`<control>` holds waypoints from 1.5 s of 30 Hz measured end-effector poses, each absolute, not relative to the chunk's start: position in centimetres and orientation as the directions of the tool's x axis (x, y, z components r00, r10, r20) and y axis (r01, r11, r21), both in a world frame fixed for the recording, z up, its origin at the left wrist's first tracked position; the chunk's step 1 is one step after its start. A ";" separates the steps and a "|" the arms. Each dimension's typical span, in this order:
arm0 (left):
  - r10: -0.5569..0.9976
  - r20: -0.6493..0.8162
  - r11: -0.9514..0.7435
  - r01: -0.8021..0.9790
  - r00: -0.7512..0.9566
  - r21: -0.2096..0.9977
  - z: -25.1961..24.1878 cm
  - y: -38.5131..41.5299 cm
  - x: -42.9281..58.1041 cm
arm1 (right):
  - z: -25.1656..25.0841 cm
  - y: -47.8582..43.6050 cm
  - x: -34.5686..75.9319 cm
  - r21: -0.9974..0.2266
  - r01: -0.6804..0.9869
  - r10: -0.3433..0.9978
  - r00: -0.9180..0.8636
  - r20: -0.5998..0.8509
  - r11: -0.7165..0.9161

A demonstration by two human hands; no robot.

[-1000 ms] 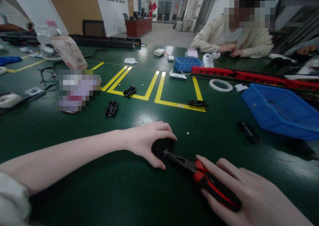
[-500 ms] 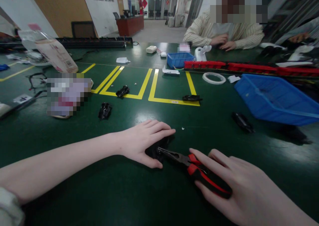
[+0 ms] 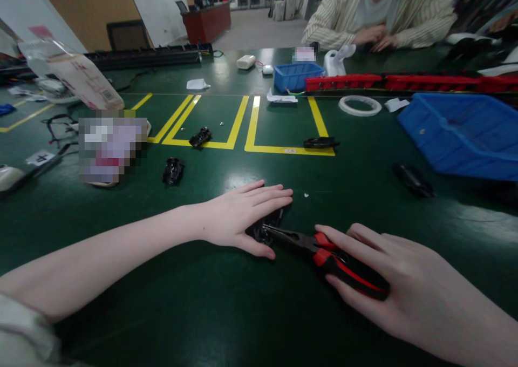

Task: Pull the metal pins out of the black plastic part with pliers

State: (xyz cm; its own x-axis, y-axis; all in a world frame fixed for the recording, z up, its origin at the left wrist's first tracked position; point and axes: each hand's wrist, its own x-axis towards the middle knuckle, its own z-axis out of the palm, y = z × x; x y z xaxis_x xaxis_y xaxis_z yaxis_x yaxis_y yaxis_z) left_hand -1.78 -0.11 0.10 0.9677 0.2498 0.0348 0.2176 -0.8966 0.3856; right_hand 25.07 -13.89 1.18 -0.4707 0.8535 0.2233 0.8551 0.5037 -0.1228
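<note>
My left hand [image 3: 251, 216] lies over a small black plastic part [image 3: 259, 231] on the green table, fingers stretched across it and thumb along its near side, holding it down. The hand hides most of the part. In my right hand [image 3: 400, 280] is a pair of needle-nose pliers [image 3: 352, 274] with red and black handles. Their narrow jaws point left, and the tip touches the part beside my left thumb. A small bright spot shows at the tip; I cannot make out what it is.
Other black parts [image 3: 173, 171] lie around the yellow-taped outlines [image 3: 210, 144]. A blue bin [image 3: 465, 140] stands at right, near a white tape roll [image 3: 360, 106]. At left are a bottle [image 3: 84, 81] and a phone-like object [image 3: 113, 148]. A person [image 3: 376, 21] sits opposite.
The view has tipped down slightly, so the table things sit higher in the picture. Both hands keep their hold, and the pliers' tip stays at the black part.
</note>
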 end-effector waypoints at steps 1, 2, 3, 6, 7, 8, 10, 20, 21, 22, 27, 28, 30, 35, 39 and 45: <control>0.254 0.033 -0.896 0.222 0.967 0.383 0.1 -0.1 -1.8 | 1.2 -13.9 25.1 -0.120 0.854 0.852 -0.475 0.219 0.507; 0.258 0.029 -0.896 0.227 0.966 0.381 0.2 -0.2 -1.7 | 1.3 -13.9 25.2 -0.115 0.853 0.851 -0.479 0.215 0.509; 0.263 0.030 -0.895 0.233 0.964 0.380 0.2 -0.2 -1.7 | 1.4 -13.9 25.2 -0.110 0.851 0.849 -0.485 0.211 0.514; 0.263 0.032 -0.897 0.232 0.964 0.376 0.2 -0.3 -1.7 | 1.7 -14.0 25.2 -0.095 0.845 0.840 -0.500 0.212 0.527; 0.258 0.032 -0.900 0.228 0.966 0.372 0.2 -0.3 -1.7 | 1.7 -14.0 25.2 -0.093 0.844 0.838 -0.502 0.214 0.529; 0.254 0.031 -0.902 0.225 0.967 0.369 0.2 -0.3 -1.7 | 1.8 -14.0 25.2 -0.094 0.843 0.838 -0.502 0.213 0.529; 0.247 0.025 -0.905 0.221 0.969 0.364 0.1 -0.2 -1.7 | 1.8 -14.0 25.2 -0.101 0.843 0.839 -0.501 0.211 0.528; 0.259 0.045 -0.900 0.224 0.965 0.374 0.1 -0.2 -1.5 | 1.6 -13.7 25.3 -0.135 0.855 0.861 -0.475 0.183 0.500; 0.258 0.044 -0.899 0.223 0.965 0.377 0.2 -0.1 -1.5 | 1.6 -13.6 25.4 -0.133 0.850 0.856 -0.483 0.188 0.509; 0.257 0.043 -0.898 0.222 0.965 0.381 0.2 -0.1 -1.5 | 1.7 -13.6 25.6 -0.131 0.846 0.850 -0.490 0.194 0.517; 0.268 0.047 -0.883 0.226 0.962 0.411 0.3 -0.2 -1.5 | 2.2 -13.8 26.0 -0.120 0.840 0.842 -0.502 0.199 0.529; 0.270 0.049 -0.882 0.227 0.962 0.414 0.3 -0.2 -1.5 | 2.3 -13.8 26.0 -0.118 0.842 0.843 -0.501 0.194 0.527; 0.271 0.047 -0.882 0.228 0.961 0.413 0.3 -0.3 -1.5 | 2.4 -13.7 25.9 -0.113 0.844 0.847 -0.502 0.178 0.524; 0.270 0.052 -0.881 0.225 0.961 0.417 0.2 -0.2 -1.5 | 2.0 -13.5 25.4 -0.119 0.846 0.849 -0.496 0.181 0.519; 0.268 0.051 -0.880 0.223 0.962 0.420 0.3 -0.2 -1.5 | 1.9 -13.6 25.4 -0.135 0.848 0.855 -0.492 0.161 0.513; 0.261 0.040 -0.883 0.221 0.965 0.414 0.4 -0.1 -1.5 | 2.7 -13.4 25.5 -0.121 0.839 0.846 -0.512 0.151 0.530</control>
